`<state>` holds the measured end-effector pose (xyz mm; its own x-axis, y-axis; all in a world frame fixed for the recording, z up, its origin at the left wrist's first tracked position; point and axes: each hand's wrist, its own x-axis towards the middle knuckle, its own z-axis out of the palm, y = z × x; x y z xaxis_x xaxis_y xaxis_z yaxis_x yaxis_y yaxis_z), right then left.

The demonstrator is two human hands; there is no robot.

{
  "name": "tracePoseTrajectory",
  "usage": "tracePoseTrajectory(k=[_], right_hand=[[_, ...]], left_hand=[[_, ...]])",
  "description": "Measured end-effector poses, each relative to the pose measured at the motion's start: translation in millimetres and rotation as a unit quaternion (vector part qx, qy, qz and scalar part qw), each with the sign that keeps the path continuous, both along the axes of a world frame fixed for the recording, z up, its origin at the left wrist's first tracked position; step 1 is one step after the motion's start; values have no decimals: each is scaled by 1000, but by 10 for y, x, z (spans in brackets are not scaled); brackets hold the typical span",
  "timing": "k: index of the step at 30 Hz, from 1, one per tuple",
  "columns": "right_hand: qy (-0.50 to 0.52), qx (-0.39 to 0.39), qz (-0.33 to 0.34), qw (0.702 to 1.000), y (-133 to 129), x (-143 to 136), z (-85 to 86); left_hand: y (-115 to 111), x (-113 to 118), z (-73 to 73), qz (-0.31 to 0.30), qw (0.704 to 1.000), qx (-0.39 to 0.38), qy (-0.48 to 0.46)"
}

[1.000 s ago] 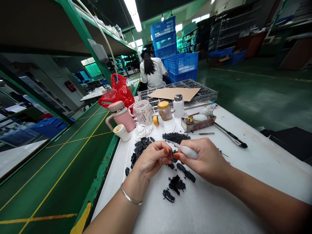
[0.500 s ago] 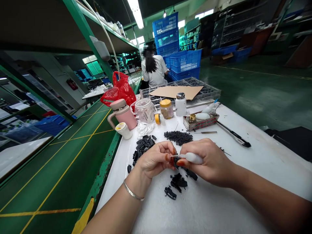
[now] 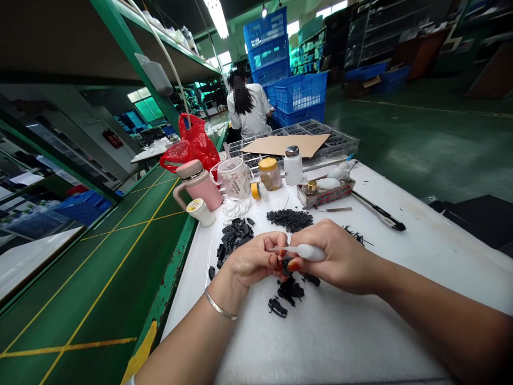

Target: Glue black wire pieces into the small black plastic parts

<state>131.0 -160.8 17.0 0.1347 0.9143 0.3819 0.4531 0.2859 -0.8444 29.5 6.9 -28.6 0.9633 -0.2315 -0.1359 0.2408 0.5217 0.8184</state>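
Observation:
Near the middle of the white table, my left hand (image 3: 254,260) pinches a small black part (image 3: 286,266) at its fingertips. My right hand (image 3: 334,256) is wrapped round a small white squeeze bottle (image 3: 311,252), whose thin tip points left across the left fingers. The fingertips of both hands meet around the black part, which is partly hidden. Below them lie loose black pieces (image 3: 291,290). A pile of larger black parts (image 3: 234,238) sits to the left, and a heap of tiny black rings (image 3: 289,220) lies beyond the hands.
Beyond the heaps stand a pink mug (image 3: 202,187), a clear plastic jar (image 3: 235,179), a yellow-lidded jar (image 3: 270,175), a white bottle (image 3: 293,167) and a small box (image 3: 326,193). A black-handled tool (image 3: 379,210) lies right. A person (image 3: 248,107) sits behind the trays.
The view has shifted slightly. The white bottle's tip now reaches farther left over my left fingers, and the black part shows more clearly between both hands.

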Motion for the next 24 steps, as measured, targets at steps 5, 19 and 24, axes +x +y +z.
tracePoseTrajectory(k=[5, 19, 24], right_hand=[[158, -150, -7, 976, 27, 11, 7], [-149, 5, -121, 981, 0, -107, -17], [-132, 20, -122, 984, 18, -47, -20]], left_hand=[[27, 25, -29, 1, 999, 34, -2], [3, 1, 32, 49, 999, 6, 20], [-11, -7, 5, 52, 998, -11, 35]])
